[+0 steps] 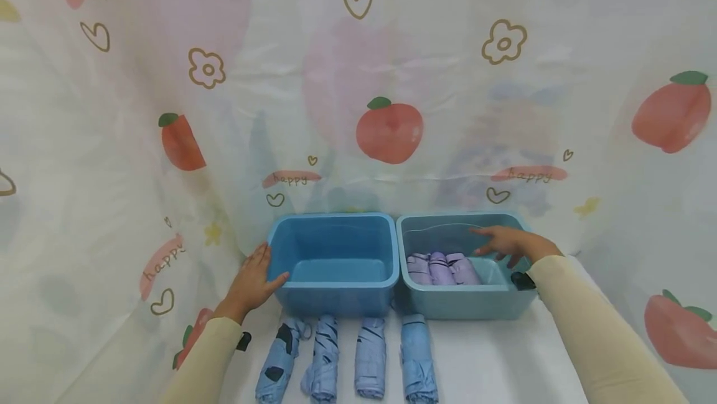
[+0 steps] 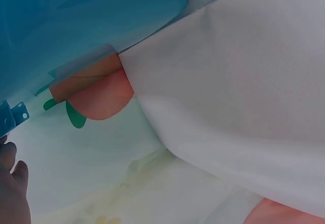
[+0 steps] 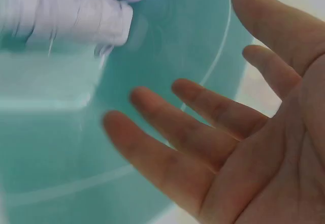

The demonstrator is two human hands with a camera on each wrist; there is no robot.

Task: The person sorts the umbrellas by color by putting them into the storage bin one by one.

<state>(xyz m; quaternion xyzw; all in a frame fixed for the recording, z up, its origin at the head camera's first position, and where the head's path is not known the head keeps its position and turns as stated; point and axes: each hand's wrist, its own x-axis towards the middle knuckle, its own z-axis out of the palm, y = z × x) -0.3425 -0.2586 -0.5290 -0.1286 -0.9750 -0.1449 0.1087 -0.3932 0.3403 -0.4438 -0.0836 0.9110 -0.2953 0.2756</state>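
Note:
My left hand [image 1: 254, 279] rests against the left end of an empty blue bin [image 1: 336, 292], fingers extended along its outside and thumb by the front rim. Only a little of that hand [image 2: 14, 188] enters the left wrist view. Above the right end of a teal bin [image 1: 465, 301], my right hand [image 1: 512, 243] is spread and holds nothing. Inside that bin, several rolled lilac umbrellas [image 1: 442, 269] lie side by side at the left. The right wrist view shows the spread hand [image 3: 218, 148] apart from a lilac umbrella [image 3: 76, 16].
In front of the bins, several rolled blue umbrellas [image 1: 370, 357] lie in a row on the white tabletop [image 1: 493, 360]. A patterned curtain [image 1: 448, 99] hangs behind and along both sides. The two bins stand next to each other.

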